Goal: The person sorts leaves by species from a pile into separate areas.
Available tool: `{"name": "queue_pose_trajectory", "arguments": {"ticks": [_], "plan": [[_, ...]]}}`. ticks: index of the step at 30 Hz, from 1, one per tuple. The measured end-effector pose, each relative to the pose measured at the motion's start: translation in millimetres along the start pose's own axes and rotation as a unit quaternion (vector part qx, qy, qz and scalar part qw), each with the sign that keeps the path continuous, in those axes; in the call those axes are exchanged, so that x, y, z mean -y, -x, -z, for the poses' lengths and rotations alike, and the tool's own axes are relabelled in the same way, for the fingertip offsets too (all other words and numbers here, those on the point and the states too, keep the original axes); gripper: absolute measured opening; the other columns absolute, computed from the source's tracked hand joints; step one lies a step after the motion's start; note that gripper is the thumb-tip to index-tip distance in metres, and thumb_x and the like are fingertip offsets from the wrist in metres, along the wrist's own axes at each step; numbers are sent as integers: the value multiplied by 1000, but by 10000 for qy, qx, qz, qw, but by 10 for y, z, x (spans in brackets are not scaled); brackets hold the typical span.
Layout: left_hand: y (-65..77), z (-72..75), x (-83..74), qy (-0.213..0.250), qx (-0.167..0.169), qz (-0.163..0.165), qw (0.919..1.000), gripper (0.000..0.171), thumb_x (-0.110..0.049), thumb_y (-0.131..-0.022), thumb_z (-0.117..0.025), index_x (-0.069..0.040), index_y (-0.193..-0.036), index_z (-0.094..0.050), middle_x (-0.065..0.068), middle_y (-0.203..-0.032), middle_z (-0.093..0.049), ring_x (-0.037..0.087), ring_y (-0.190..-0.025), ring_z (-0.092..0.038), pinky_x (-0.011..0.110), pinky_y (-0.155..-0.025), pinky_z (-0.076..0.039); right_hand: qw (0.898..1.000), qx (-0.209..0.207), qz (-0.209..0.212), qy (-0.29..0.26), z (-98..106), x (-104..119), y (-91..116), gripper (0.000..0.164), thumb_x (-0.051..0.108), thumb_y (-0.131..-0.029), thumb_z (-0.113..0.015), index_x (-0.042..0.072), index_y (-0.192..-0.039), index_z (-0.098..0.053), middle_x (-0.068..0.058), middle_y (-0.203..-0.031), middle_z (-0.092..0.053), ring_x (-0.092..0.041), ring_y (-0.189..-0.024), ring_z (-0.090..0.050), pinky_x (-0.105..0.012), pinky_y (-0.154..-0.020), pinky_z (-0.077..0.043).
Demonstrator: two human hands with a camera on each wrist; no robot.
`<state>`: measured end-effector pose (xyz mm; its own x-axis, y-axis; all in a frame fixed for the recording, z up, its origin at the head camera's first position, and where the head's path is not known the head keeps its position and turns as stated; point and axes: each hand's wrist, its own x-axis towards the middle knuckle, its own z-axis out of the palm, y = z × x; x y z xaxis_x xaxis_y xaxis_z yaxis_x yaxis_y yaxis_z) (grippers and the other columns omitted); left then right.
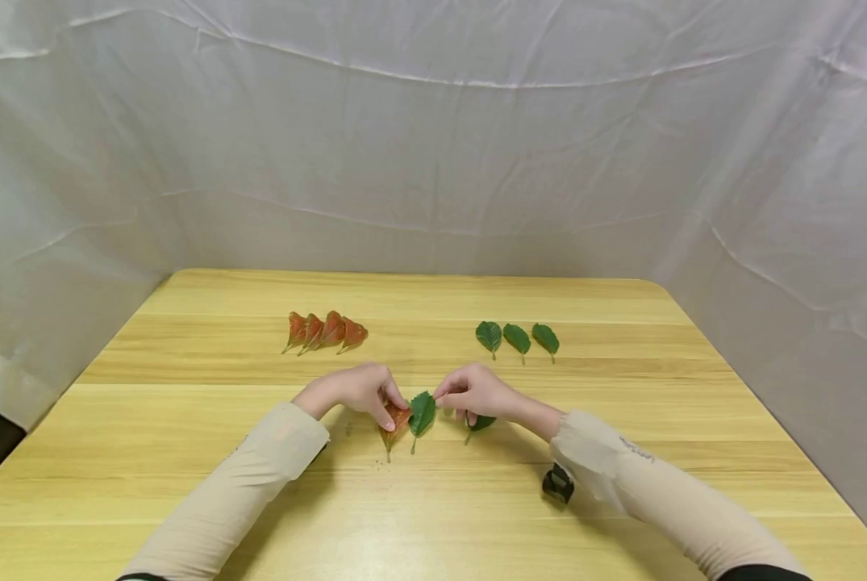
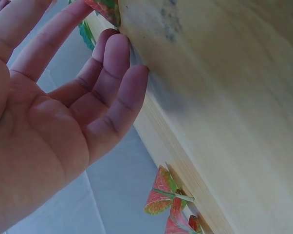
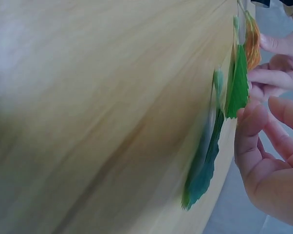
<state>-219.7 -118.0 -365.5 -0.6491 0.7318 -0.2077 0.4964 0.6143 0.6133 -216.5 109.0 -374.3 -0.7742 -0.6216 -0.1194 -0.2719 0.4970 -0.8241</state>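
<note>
My left hand [image 1: 364, 391] pinches the upper part of a red leaf [image 1: 389, 444], whose stem points toward me. Close beside it stands a green leaf [image 1: 422, 413] with a toothed edge. My right hand [image 1: 480, 391] has thumb and index fingertips at that leaf's right edge; whether they pinch it is hidden. Beneath the right hand lies another green leaf [image 3: 205, 165], partly covered in the head view. The other fingers of my left hand [image 2: 54, 117] bend loosely, just off the tabletop.
Farther back on the wooden table [image 1: 186, 387], several red leaves [image 1: 331, 329] overlap in a row at left. Three green leaves [image 1: 517, 339] lie side by side at right. A pale cloth [image 1: 433, 161] hangs around the far edge and sides.
</note>
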Motion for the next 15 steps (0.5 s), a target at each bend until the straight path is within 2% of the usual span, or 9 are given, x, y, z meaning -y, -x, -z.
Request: {"name": "queue_pose_trajectory", "arguments": {"ticks": [10,15], "plan": [[-2,4,-3,-38,30,35,10000,33,-12,-70,-76,-1,-100,-68,8,-99,-65,4,-61,-42,17,-56,-37,9994,209,-266,69,-76,52,-44,15,11,-85,-59,0,-93,-67,-9,-56,-56,-8,-38,-45,-22,-35,-38],[-4,6,-5,-28,40,58,10000,33,-12,-70,-76,-2,-100,-68,7,-99,-65,4,-57,-36,17,-54,-35,9989,255,-394,61,-103,80,-52,15,11,-85,-60,0,-91,-69,-9,-54,-56,-9,-38,-44,-21,-36,-38]]}}
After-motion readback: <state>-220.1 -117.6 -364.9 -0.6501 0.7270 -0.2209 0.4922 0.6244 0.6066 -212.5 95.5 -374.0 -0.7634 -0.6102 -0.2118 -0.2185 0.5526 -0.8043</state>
